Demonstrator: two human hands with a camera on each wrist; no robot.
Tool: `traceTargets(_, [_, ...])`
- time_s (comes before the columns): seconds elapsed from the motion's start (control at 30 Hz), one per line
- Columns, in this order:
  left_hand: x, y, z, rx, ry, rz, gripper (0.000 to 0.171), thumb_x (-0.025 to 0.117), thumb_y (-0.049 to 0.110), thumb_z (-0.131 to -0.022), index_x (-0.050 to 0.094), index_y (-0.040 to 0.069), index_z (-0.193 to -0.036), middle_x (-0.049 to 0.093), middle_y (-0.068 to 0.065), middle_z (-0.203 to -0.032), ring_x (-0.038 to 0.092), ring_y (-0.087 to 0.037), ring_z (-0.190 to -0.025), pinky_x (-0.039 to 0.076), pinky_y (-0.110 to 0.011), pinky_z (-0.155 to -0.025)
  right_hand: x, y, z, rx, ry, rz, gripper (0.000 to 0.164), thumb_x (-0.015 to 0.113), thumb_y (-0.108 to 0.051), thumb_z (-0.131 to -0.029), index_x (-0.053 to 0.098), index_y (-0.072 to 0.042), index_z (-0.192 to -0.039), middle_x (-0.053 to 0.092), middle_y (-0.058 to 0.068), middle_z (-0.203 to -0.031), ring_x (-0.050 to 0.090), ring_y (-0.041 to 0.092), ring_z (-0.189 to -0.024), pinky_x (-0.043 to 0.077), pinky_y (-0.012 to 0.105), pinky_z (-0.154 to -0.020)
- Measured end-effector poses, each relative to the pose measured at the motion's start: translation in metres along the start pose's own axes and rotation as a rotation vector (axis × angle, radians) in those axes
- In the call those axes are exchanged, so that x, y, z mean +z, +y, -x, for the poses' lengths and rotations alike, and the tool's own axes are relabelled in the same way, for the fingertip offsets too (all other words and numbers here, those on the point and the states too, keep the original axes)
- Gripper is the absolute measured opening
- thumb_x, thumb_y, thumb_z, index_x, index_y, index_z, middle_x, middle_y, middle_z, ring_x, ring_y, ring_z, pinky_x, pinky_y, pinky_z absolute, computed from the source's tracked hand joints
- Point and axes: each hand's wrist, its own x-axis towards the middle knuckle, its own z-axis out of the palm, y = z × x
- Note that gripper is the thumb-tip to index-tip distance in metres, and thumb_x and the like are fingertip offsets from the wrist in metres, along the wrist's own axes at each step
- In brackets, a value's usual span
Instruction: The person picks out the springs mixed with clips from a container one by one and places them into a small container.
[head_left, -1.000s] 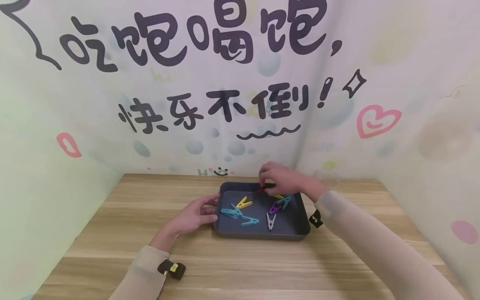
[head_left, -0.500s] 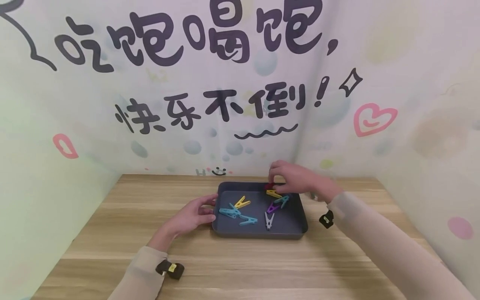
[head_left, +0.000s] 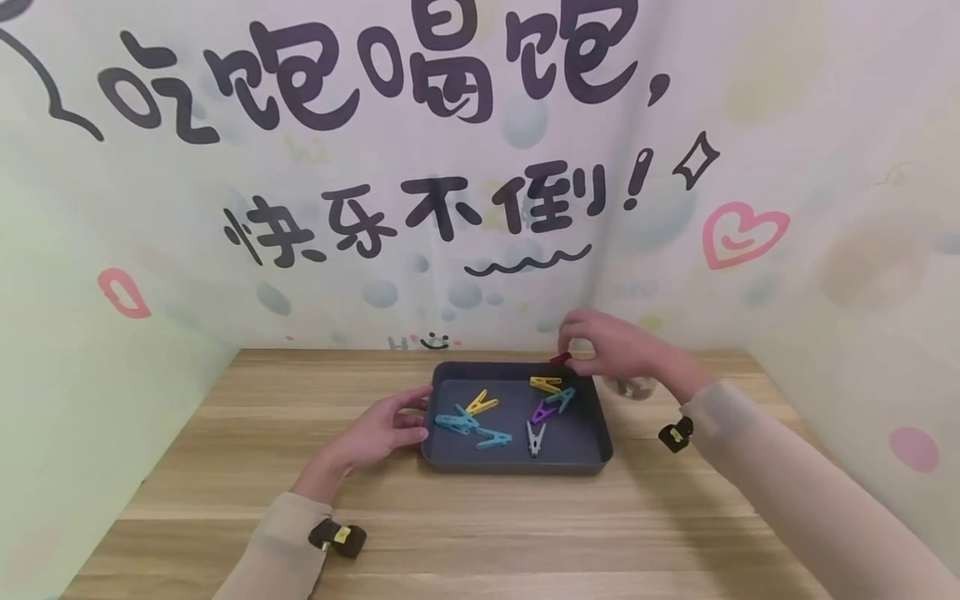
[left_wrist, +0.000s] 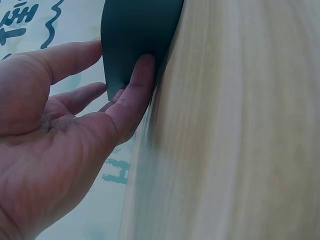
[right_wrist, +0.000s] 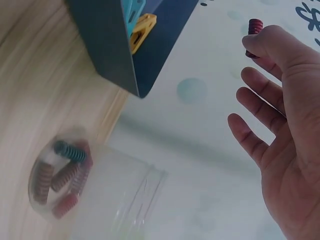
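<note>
Between thumb and index finger, my right hand (head_left: 618,346) pinches a small dark red ribbed cylinder (right_wrist: 254,34), its other fingers spread apart. In the head view this hand is over the back right corner of a dark grey tray (head_left: 517,468). My left hand (head_left: 378,432) touches the tray's left wall with relaxed fingers, as the left wrist view shows. Inside the tray lie clothespins: a yellow one (head_left: 482,402) and blue ones (head_left: 493,438) on the left, then a purple one (head_left: 543,412), a teal one (head_left: 561,400), a grey one (head_left: 535,438) and another yellow one (head_left: 545,384) on the right.
Just right of the tray, partly behind my right hand, stands a clear jar (right_wrist: 142,195). Several ribbed pieces lie at its bottom, one of them a teal piece (right_wrist: 69,151). A printed wall cloth (head_left: 450,275) hangs behind the wooden table (head_left: 465,533).
My right hand has risen and moved right with the dark red ribbed cylinder, from above the tray's back part to its back right corner. The left hand has stayed at the tray's side.
</note>
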Motion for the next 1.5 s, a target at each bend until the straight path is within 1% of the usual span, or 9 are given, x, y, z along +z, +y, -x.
traceTargets(0.23, [-0.001, -0.001, -0.001, 0.007, -0.001, 0.009, 0.070, 0.065, -0.004, -0.102, 0.030, -0.010, -0.162, 0.047, -0.033, -0.151, 0.053, -0.050, -0.137, 0.055, -0.043, -0.107, -0.008, 0.010, 0.014, 0.021, 0.032, 0.003, 0.016, 0.081, -0.010, -0.087, 0.074, -0.020, -0.097, 0.063, -0.004, -0.106, 0.057, 0.019, -0.101, 0.053, 0.042, -0.093])
traceTargets(0.43, [-0.003, -0.001, 0.000, 0.019, -0.024, 0.014, 0.070, 0.064, -0.004, -0.102, 0.027, -0.011, -0.162, 0.046, -0.034, -0.151, 0.053, -0.050, -0.137, 0.056, -0.040, -0.106, -0.011, 0.023, 0.029, 0.110, 0.028, -0.022, 0.013, 0.081, -0.013, -0.089, 0.075, -0.023, -0.095, 0.064, -0.006, -0.106, 0.057, 0.019, -0.101, 0.055, 0.043, -0.092])
traceTargets(0.53, [-0.003, -0.002, 0.000, 0.022, -0.030, 0.014, 0.070, 0.063, -0.004, -0.103, 0.026, -0.012, -0.162, 0.045, -0.034, -0.151, 0.053, -0.050, -0.137, 0.056, -0.039, -0.105, -0.012, 0.030, 0.037, 0.133, 0.031, -0.028, 0.011, 0.080, -0.013, -0.090, 0.076, -0.022, -0.095, 0.064, -0.006, -0.105, 0.058, 0.022, -0.103, 0.054, 0.044, -0.093])
traceTargets(0.67, [-0.003, -0.002, -0.001, 0.017, -0.029, 0.016, 0.070, 0.063, -0.005, -0.103, 0.026, -0.012, -0.162, 0.046, -0.034, -0.150, 0.053, -0.050, -0.137, 0.056, -0.038, -0.104, -0.014, 0.039, 0.048, 0.137, 0.048, -0.019, 0.013, 0.081, -0.011, -0.090, 0.075, -0.022, -0.094, 0.065, -0.005, -0.104, 0.059, 0.023, -0.104, 0.054, 0.045, -0.094])
traceTargets(0.93, [-0.003, -0.001, 0.000, 0.021, -0.029, 0.009, 0.071, 0.064, -0.004, -0.103, 0.026, -0.012, -0.162, 0.046, -0.034, -0.151, 0.053, -0.050, -0.137, 0.056, -0.040, -0.105, -0.017, 0.059, 0.070, 0.181, 0.074, -0.015, 0.016, 0.082, -0.009, -0.089, 0.075, -0.022, -0.094, 0.066, -0.004, -0.104, 0.059, 0.021, -0.104, 0.053, 0.047, -0.094])
traceTargets(1.1, [-0.003, 0.000, 0.001, 0.027, -0.036, 0.017, 0.071, 0.063, -0.004, -0.103, 0.025, -0.012, -0.162, 0.045, -0.035, -0.151, 0.053, -0.049, -0.136, 0.057, -0.036, -0.103, -0.017, 0.070, 0.082, 0.168, 0.116, 0.014, 0.017, 0.081, -0.006, -0.087, 0.074, -0.021, -0.093, 0.067, -0.003, -0.103, 0.059, 0.022, -0.101, 0.052, 0.048, -0.091])
traceTargets(1.23, [-0.002, -0.001, 0.001, 0.037, -0.033, 0.014, 0.070, 0.063, -0.004, -0.102, 0.026, -0.013, -0.161, 0.046, -0.036, -0.150, 0.054, -0.050, -0.136, 0.057, -0.037, -0.103, -0.017, 0.077, 0.089, 0.174, 0.138, 0.015, 0.017, 0.081, -0.006, -0.087, 0.074, -0.021, -0.092, 0.067, -0.002, -0.103, 0.059, 0.023, -0.099, 0.052, 0.048, -0.088])
traceTargets(1.43, [-0.003, -0.004, 0.000, 0.028, -0.025, 0.015, 0.071, 0.065, -0.003, -0.102, 0.028, -0.012, -0.161, 0.045, -0.035, -0.152, 0.053, -0.051, -0.137, 0.056, -0.039, -0.105, -0.014, 0.089, 0.097, 0.269, 0.110, 0.000, 0.014, 0.081, -0.006, -0.089, 0.075, -0.019, -0.093, 0.067, 0.001, -0.104, 0.060, 0.031, -0.103, 0.053, 0.051, -0.091])
traceTargets(1.5, [-0.003, -0.005, -0.001, 0.033, -0.026, 0.016, 0.071, 0.066, -0.002, -0.102, 0.027, -0.012, -0.161, 0.045, -0.035, -0.152, 0.053, -0.051, -0.137, 0.056, -0.039, -0.105, -0.012, 0.093, 0.099, 0.283, 0.105, 0.003, 0.015, 0.081, -0.006, -0.089, 0.075, -0.019, -0.093, 0.067, 0.003, -0.105, 0.060, 0.034, -0.106, 0.052, 0.052, -0.093])
